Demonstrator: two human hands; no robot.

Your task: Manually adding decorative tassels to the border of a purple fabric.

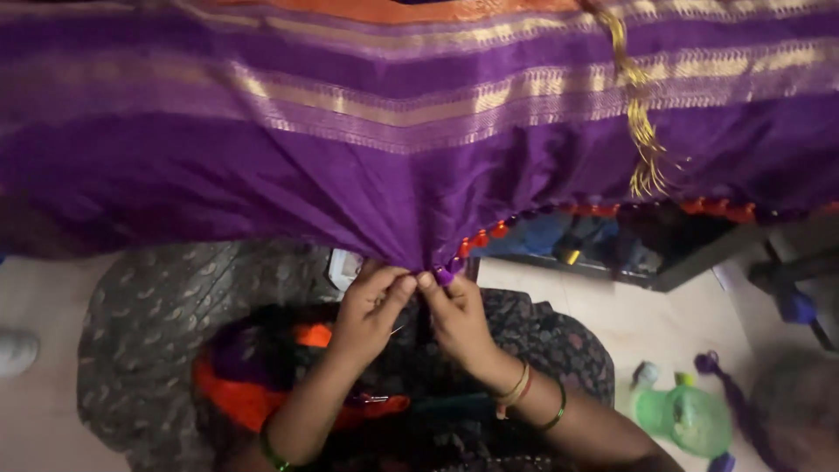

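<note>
A large purple cloth (262, 175) with gold woven bands and an orange stripe hangs across the top of the head view. Its lower hem carries a row of small red and purple beads or tassels (479, 238). My left hand (367, 306) and my right hand (454, 310) meet at the lowest point of that hem, both pinching the edge, fingertips touching. A purple bead (444, 274) sits at my right fingertips. Bangles circle both wrists. A bunch of gold threads (642, 131) dangles over the cloth at the upper right.
Orange and purple fabric (253, 398) lies in my lap on a dark patterned garment (149, 323). A green plastic bottle (686, 415) and purple thread (738, 398) lie on the light floor at right. A dark frame with coloured items (612, 249) stands behind.
</note>
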